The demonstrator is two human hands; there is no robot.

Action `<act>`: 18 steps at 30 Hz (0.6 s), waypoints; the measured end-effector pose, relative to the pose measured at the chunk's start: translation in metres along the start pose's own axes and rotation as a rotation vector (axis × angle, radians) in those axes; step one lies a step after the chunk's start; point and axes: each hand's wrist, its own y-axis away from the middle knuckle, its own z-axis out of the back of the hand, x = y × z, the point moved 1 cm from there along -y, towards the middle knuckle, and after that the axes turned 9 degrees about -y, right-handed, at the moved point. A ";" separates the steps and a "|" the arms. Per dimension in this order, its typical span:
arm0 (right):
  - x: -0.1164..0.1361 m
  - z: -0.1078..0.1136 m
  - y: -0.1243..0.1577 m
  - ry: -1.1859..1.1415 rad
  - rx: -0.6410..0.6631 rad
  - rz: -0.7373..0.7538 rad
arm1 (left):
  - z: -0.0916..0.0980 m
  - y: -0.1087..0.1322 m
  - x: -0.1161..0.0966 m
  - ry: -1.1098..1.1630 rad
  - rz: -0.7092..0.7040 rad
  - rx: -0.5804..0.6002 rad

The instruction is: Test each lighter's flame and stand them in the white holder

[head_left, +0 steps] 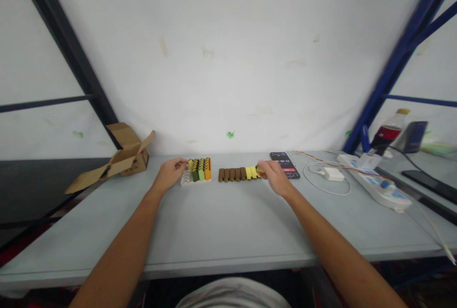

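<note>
A white tray (187, 179) with round sockets stands on the table, partly filled with rows of small dark green, light green and orange pieces (202, 171) with dark-and-yellow tops. At its left end, the curled fingers of my left hand (173, 171) grip the tray's edge. To the right lies a row of small brown pieces (233, 174) side by side, followed by a few yellow pieces (251, 173). At the right end of that row my right hand (273, 174) pinches a yellow piece (259, 169) between thumb and fingers. The exact kind of these pieces is too small to tell.
Behind my right hand lies a phone (291, 169) with a running timer. Further right are a white charger (333, 173) with cable, a power strip (378, 189) and a cola bottle (388, 129). An open cardboard box (134, 163) stands at the left against the wall.
</note>
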 end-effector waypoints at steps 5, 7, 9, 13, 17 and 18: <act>0.004 -0.006 0.002 0.008 0.030 0.023 | 0.000 -0.001 0.000 -0.023 -0.014 -0.009; 0.005 -0.006 0.003 0.002 0.016 0.040 | 0.001 -0.001 0.001 -0.032 -0.012 -0.003; 0.004 -0.006 0.004 0.021 0.016 0.055 | 0.002 -0.001 0.001 -0.035 -0.004 0.006; 0.000 -0.006 0.005 0.063 -0.002 0.060 | 0.003 0.000 0.001 -0.012 0.005 0.004; -0.004 -0.006 0.005 0.047 -0.020 0.025 | 0.004 0.001 0.001 -0.004 0.003 0.005; -0.004 -0.006 0.004 0.043 -0.023 0.013 | 0.004 0.001 0.000 -0.004 0.003 -0.003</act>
